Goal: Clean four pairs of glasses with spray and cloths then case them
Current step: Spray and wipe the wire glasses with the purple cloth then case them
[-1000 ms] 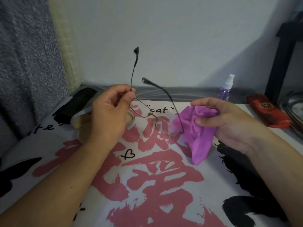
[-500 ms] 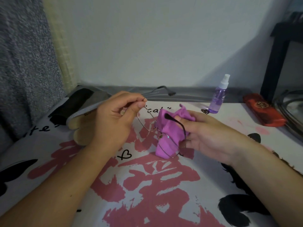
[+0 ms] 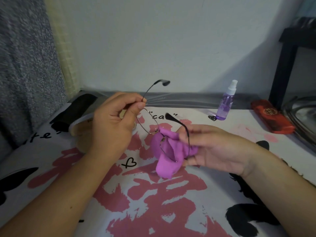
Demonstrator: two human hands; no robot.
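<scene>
Thin metal-rimmed glasses (image 3: 149, 124) with black temple tips hang in the air above the table. My left hand (image 3: 114, 124) pinches them at the left hinge, one temple pointing up and back. My right hand (image 3: 209, 147) holds a purple cloth (image 3: 168, 155) folded around the right lens, thumb and fingers pressing it from both sides. A purple spray bottle (image 3: 225, 102) with a white nozzle stands upright at the back right.
A red glasses case (image 3: 271, 116) lies at the far right, beside a metal tray (image 3: 302, 120). At the back left lie a black case (image 3: 73, 110) and a tan open case (image 3: 82, 132). The table wears a white cloth (image 3: 153, 202) with pink and black print.
The glasses tilted from temples-up to lower over the table. My right hand brought the purple cloth onto the right lens and wrapped it around it.
</scene>
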